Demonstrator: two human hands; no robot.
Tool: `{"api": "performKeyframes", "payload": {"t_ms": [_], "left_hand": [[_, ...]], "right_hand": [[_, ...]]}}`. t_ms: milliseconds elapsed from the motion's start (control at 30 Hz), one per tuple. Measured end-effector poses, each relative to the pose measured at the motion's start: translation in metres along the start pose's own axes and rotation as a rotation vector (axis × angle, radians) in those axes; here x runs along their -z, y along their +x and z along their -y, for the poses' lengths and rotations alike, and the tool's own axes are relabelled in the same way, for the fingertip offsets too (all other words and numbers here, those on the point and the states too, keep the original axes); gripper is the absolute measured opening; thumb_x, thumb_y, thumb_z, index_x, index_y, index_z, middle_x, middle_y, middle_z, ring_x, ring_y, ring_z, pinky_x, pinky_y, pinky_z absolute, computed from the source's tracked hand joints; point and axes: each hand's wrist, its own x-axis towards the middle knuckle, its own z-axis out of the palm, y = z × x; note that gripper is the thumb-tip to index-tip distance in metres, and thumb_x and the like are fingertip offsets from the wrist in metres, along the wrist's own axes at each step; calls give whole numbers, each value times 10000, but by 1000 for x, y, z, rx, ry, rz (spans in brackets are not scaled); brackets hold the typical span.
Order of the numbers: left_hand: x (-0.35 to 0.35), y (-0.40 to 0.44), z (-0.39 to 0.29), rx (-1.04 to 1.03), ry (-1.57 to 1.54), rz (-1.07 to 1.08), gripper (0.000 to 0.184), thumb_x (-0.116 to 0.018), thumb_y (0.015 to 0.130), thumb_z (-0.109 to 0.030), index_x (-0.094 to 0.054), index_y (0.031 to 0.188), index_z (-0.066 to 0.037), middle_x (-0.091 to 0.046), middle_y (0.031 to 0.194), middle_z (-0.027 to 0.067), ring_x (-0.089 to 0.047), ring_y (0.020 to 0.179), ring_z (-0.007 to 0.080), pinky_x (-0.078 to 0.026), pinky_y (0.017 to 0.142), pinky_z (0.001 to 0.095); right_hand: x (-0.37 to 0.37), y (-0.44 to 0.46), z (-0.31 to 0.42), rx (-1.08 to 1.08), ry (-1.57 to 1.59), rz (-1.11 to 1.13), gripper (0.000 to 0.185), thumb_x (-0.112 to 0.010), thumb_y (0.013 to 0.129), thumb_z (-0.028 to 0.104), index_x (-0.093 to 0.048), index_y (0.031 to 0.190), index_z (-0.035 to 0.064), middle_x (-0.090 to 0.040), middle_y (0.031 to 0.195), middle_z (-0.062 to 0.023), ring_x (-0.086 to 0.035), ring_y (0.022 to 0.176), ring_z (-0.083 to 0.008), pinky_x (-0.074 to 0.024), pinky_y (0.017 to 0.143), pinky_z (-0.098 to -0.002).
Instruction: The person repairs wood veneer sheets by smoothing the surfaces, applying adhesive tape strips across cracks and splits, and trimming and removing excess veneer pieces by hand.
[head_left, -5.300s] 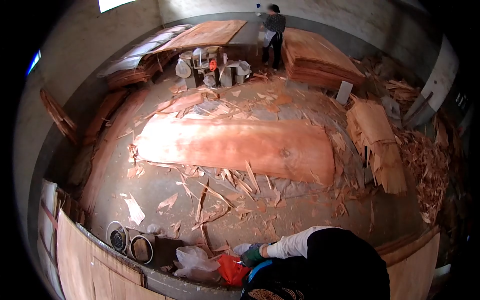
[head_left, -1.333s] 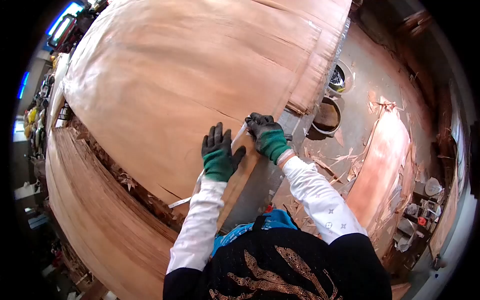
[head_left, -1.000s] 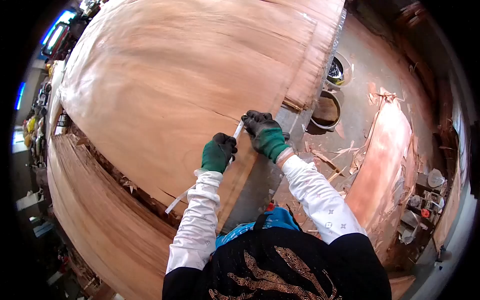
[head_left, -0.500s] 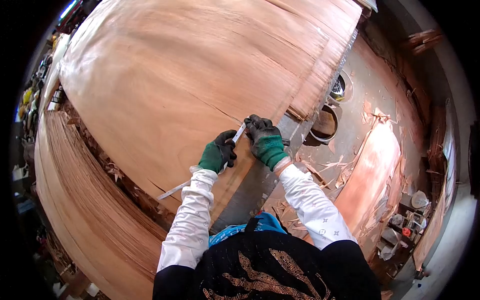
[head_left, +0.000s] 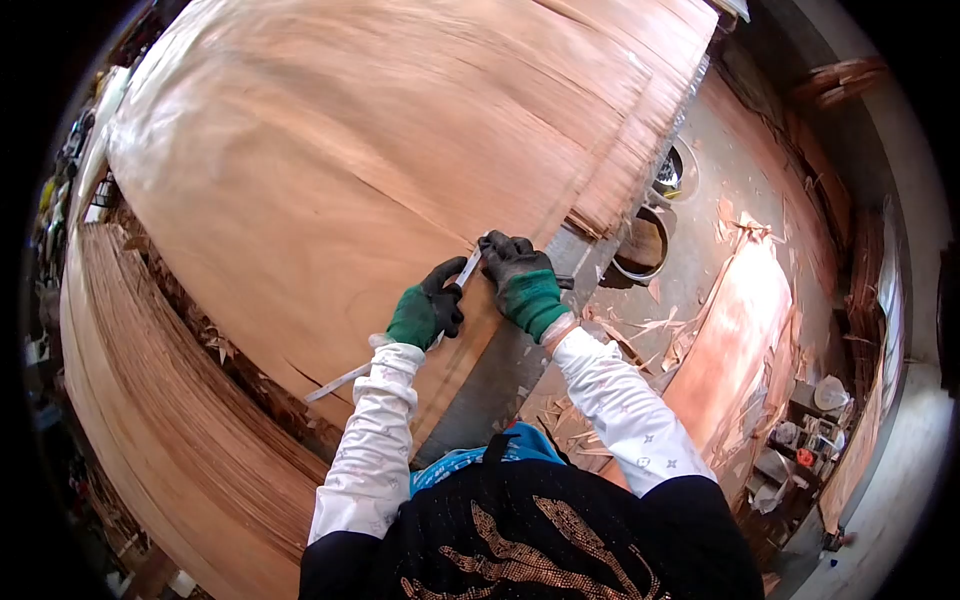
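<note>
A narrow strip of white tape [head_left: 468,268] runs between my hands over a thin sheet of wood veneer [head_left: 330,240]. My left hand [head_left: 427,305], in a black and green glove, is closed around the tape, its loose tail trailing down to the left past my forearm. Close beside it, my right hand [head_left: 522,278], gloved the same way, pinches the tape's upper end at a split in the veneer. A short dark piece juts from the right side of this glove; I cannot make out what it is.
A thick stack of veneer [head_left: 180,400] stands at the left. Right of the table edge are two round buckets [head_left: 642,245], scattered scraps and a long veneer piece [head_left: 735,330] on the floor. A crate of odds and ends [head_left: 800,445] sits at lower right.
The whole view has shifted slightly left. Both hands stay close together on the tape, with little change in grip.
</note>
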Motion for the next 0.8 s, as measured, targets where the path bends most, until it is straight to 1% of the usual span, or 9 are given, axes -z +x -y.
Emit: {"api": "performKeyframes", "payload": {"t_ms": [133,233,333,433,533,633,667,733,800], "left_hand": [[1,1,0,17,-23,26,435,-488,926,-56,-489,1351,-148,-580,704,63,-570,543,141,-483,473,310],[2,2,-5,34,16,42,451,-495,919,-60,-480,1358,-158,-583,702,62,-587,551,160,-492,475,323],[0,-5,-21,67,9,40,464,-488,925,-77,-447,1381,-157,-603,741,84,-605,562,169,-503,492,328],[8,0,-6,47,-67,104,470,-480,935,-90,-407,1399,-113,-639,835,132,-624,586,187,-526,526,321],[10,-17,-15,110,-234,83,480,-500,942,-116,-375,1400,-46,-653,931,175,-643,629,212,-551,566,315],[17,-28,-5,85,-343,85,506,-552,931,-165,-383,1377,5,-658,959,184,-655,677,228,-564,588,313],[18,-34,-10,98,-324,95,510,-567,926,-188,-395,1363,12,-659,960,184,-658,684,222,-563,583,311],[19,-47,-22,122,-290,116,524,-596,915,-234,-418,1334,27,-661,963,185,-663,700,210,-560,573,307],[8,-49,-18,82,-67,-28,542,-609,907,-282,-435,1312,33,-667,953,178,-662,669,194,-549,553,292]], "right_hand": [[7,1,1,9,17,33,423,-551,851,223,-538,1261,118,-512,1324,-60,-522,1125,-273,-477,813,-402],[12,-2,-2,35,135,-25,438,-552,843,213,-533,1273,128,-504,1337,-60,-519,1151,-281,-486,809,-402],[10,-11,-5,162,-29,67,452,-537,847,212,-522,1294,145,-479,1379,-58,-523,1180,-292,-491,805,-409],[2,-11,-1,171,-206,140,460,-501,864,222,-501,1321,169,-442,1425,-45,-516,1213,-326,-495,787,-439],[1,-8,3,182,-261,163,505,-499,853,160,-447,1356,166,-438,1422,-70,-534,1183,-364,-523,752,-437],[6,-8,3,190,-281,170,502,-505,854,170,-449,1353,172,-431,1427,-69,-551,1158,-370,-526,733,-440],[11,-6,3,205,-263,168,506,-516,854,188,-444,1354,173,-437,1422,-75,-548,1155,-364,-524,738,-437],[22,-2,5,175,-189,298,500,-470,892,224,-409,1386,180,-385,1462,-77,-482,1232,-378,-505,787,-475],[25,0,7,170,-173,373,497,-440,917,245,-383,1407,181,-353,1484,-92,-447,1271,-390,-496,816,-497]]}}
